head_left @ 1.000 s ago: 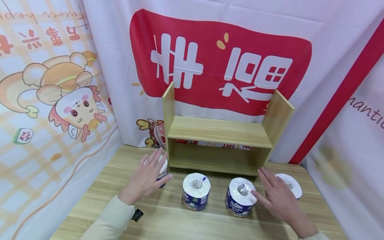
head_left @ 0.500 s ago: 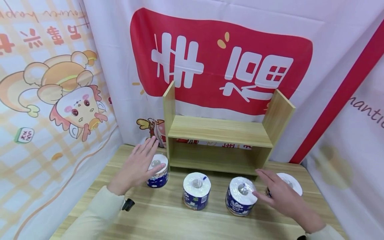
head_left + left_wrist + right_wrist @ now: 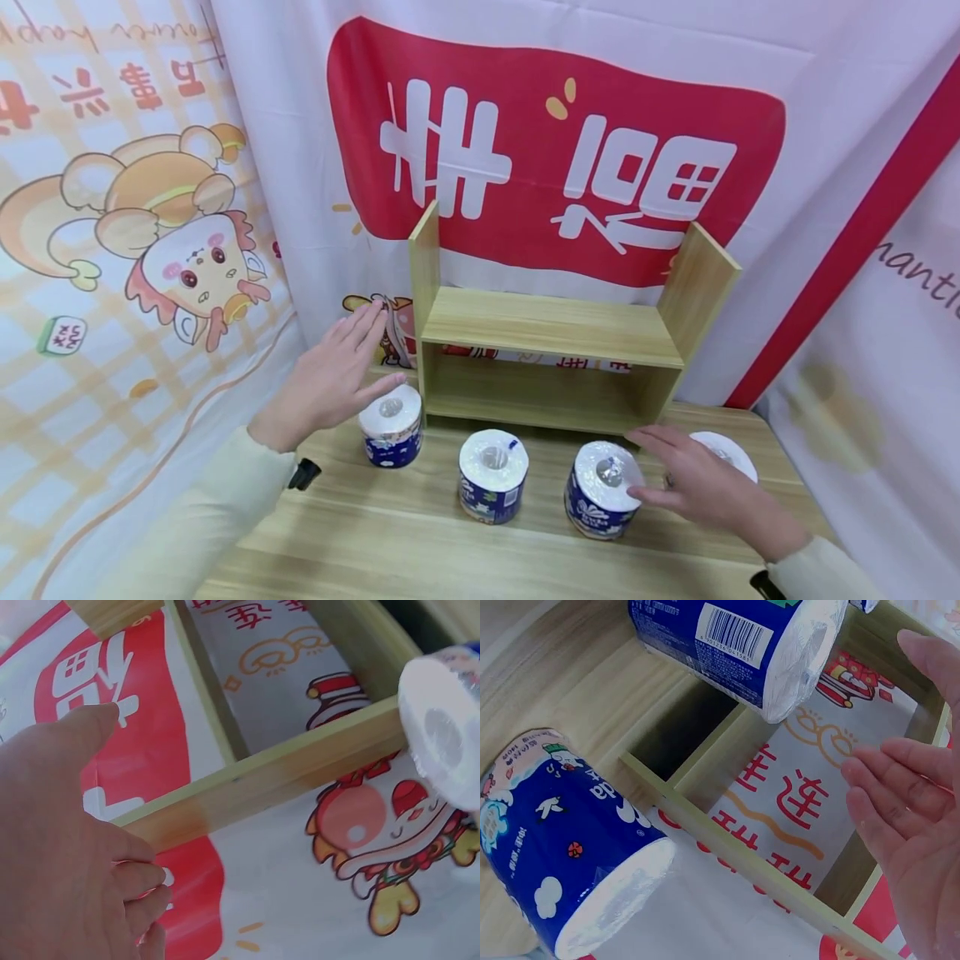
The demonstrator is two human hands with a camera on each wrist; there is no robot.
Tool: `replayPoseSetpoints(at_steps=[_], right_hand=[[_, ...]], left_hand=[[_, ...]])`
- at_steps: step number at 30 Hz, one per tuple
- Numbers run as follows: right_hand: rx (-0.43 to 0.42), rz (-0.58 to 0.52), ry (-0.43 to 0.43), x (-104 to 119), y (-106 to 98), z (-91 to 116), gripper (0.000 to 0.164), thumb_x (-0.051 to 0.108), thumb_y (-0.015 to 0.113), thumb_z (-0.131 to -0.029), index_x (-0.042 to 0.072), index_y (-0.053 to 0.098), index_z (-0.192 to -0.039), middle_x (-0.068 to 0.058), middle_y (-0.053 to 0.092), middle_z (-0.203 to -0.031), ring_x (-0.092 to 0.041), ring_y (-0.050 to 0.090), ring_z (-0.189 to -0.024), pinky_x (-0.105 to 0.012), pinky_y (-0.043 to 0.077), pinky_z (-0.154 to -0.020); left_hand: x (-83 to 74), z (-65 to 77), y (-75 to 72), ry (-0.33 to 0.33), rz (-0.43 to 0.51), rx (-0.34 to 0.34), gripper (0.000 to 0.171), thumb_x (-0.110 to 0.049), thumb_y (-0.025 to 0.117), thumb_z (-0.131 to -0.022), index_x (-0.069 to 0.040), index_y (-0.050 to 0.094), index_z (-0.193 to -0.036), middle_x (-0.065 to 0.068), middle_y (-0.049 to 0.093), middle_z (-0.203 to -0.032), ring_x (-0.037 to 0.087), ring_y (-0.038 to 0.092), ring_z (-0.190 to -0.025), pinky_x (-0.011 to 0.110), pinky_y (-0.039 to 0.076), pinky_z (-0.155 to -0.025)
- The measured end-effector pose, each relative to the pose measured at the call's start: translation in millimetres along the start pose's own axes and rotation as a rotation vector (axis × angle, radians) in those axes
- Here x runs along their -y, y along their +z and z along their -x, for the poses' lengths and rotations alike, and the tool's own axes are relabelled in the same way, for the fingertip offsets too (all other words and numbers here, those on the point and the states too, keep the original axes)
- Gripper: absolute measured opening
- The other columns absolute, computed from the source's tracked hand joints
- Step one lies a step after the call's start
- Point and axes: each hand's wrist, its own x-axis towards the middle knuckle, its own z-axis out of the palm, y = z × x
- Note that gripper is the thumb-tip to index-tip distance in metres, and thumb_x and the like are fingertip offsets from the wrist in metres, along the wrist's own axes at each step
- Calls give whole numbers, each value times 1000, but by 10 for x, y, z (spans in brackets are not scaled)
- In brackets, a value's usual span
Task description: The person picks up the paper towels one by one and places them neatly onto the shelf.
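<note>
Several wrapped toilet paper rolls with blue printed sides stand upright in a row on the table. My left hand hovers with its fingers extended, above and behind the leftmost toilet roll, holding nothing. My right hand reaches over the gap between the toilet roll right of centre and the rightmost toilet roll, partly hiding the latter. Its fingers are straight and its palm is bare in the right wrist view. Left of centre stands another toilet roll, with no hand on it.
A small wooden shelf with two levels and raised side panels stands behind the rolls. The wooden table meets printed cloth hangings at the back and sides.
My left hand has risen and moved left, away from the leftmost toilet roll, uncovering its top. The right hand has shifted only slightly. The rolls and shelf stay in place.
</note>
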Motion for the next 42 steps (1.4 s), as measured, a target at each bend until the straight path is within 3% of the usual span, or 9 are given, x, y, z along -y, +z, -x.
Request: replayPoseSetpoints(at_steps=[5, 12, 19, 24, 32, 42], right_hand=[[54, -2, -39, 2, -27, -53, 66, 44, 88, -83, 4, 70, -132, -12, 72, -128, -30, 71, -116, -49, 64, -93], [154, -69, -82, 16, -58, -129, 64, 45, 85, -87, 4, 69, -133, -13, 71, -131, -33, 71, -117, -50, 64, -92], [238, -92, -121, 24, 6, -178, 64, 48, 84, -86, 6, 70, -133, -12, 72, -128, -32, 72, -113, -47, 65, -89], [235, -55, -175, 14, 62, -174, 63, 49, 85, -84, 7, 72, -129, -11, 73, -124, -32, 72, -110, -47, 64, -89], [287, -68, -151, 8, 84, -185, 61, 51, 85, -85, 11, 73, -129, -11, 73, -127, -32, 71, -112, -49, 64, -89], [298, -151, -171, -22, 147, -217, 59, 44, 86, -85, 6, 74, -128, -10, 74, -121, -28, 73, -107, -40, 65, -87]], left_hand=[[35, -98, -216, 10, -20, -12, 97, -62, 51, -104, 3, 16, -167, 22, 13, -177, 41, 15, -165, 55, 19, -134], [56, -299, -504, 6, -43, -46, 98, -61, 53, -104, -1, 11, -169, 19, 10, -178, 39, 13, -166, 54, 19, -134], [15, -485, -718, 22, -66, -93, 99, -60, 55, -102, -6, 7, -170, 17, 10, -179, 37, 10, -166, 55, 18, -135], [-5, -617, -803, 43, -99, -119, 97, -56, 57, -102, -3, 11, -169, 19, 12, -178, 39, 12, -166, 55, 18, -135], [-31, -802, -854, 49, -117, -131, 95, -55, 58, -102, -3, 14, -169, 19, 14, -178, 38, 15, -166, 55, 19, -134], [-144, -969, -882, 69, -149, -145, 101, -55, 61, -100, -8, 4, -171, 15, 12, -179, 36, 14, -166, 49, 22, -135]])
